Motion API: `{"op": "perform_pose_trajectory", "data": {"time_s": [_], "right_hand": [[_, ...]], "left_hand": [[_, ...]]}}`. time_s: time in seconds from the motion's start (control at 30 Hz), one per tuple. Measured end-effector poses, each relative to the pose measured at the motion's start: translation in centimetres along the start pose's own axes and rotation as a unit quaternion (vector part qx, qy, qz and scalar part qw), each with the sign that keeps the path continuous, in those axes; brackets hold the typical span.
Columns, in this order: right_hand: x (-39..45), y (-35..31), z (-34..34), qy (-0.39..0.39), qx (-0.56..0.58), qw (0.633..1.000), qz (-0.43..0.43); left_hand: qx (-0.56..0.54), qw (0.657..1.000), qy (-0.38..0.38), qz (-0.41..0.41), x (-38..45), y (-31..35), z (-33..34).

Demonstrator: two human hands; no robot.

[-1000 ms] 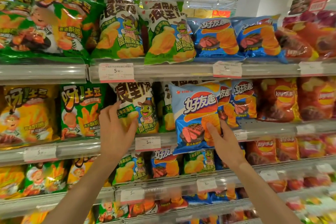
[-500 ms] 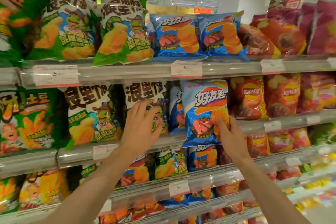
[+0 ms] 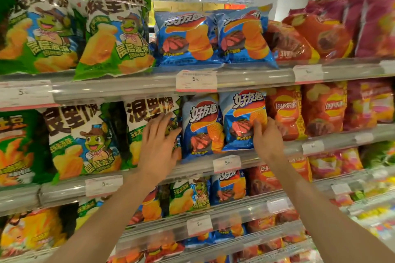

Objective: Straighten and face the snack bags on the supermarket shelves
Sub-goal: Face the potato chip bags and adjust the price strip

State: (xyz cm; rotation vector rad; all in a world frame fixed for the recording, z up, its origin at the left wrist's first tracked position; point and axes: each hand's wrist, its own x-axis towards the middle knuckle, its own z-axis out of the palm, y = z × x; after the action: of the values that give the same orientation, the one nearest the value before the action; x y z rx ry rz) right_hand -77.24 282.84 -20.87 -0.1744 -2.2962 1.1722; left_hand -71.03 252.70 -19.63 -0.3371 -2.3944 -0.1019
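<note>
On the second shelf a blue chip bag point(image 3: 240, 113) stands upright and faces front. My right hand point(image 3: 268, 142) grips its lower right edge, thumb on the front. A second blue bag point(image 3: 199, 128) stands just left of it and leans slightly. My left hand point(image 3: 159, 145) rests with straight, spread fingers on the front of a green-and-white frog bag point(image 3: 147, 113) further left. Another frog bag point(image 3: 81, 141) stands beside that one.
Red Lay's bags point(image 3: 286, 111) fill the shelf right of the blue bags. The top shelf carries frog bags point(image 3: 115, 34), blue bags point(image 3: 188, 38) and red bags point(image 3: 320, 34). Clear rails with price tags point(image 3: 196, 80) front each shelf. Lower shelves hold more bags.
My right hand has pushed the blue bag back from hanging forward until it stands in its slot. My left hand moved right, from one frog bag onto its neighbour.
</note>
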Motion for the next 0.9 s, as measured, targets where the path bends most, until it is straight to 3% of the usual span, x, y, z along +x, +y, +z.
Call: {"op": "perform_pose_trajectory", "data": {"time_s": [0.07, 0.17, 0.27, 0.63, 0.9], "right_hand": [[-0.6, 0.0, 0.6, 0.046, -0.097, 0.994, -0.01], [-2.7, -0.3, 1.3, 0.123, -0.116, 0.982, -0.082], [-4.6, -0.1, 2.6, 0.087, -0.133, 0.98, -0.121], [-1.7, 2.1, 1.0, -0.006, -0.157, 0.981, -0.111], [-3.8, 2.7, 1.4, -0.016, -0.197, 0.973, -0.123]], "left_hand": [[0.0, 1.0, 0.009, 0.004, 0.0, -0.1, 0.3], [-0.004, 1.0, 0.021, 0.009, -0.2, -0.5, 0.8], [-0.009, 0.999, 0.03, 0.011, -0.4, -0.7, 1.1], [0.016, 0.999, 0.047, 0.006, -0.4, 0.1, 2.5], [0.039, 0.998, 0.048, -0.017, 0.1, 0.8, 3.3]]}}
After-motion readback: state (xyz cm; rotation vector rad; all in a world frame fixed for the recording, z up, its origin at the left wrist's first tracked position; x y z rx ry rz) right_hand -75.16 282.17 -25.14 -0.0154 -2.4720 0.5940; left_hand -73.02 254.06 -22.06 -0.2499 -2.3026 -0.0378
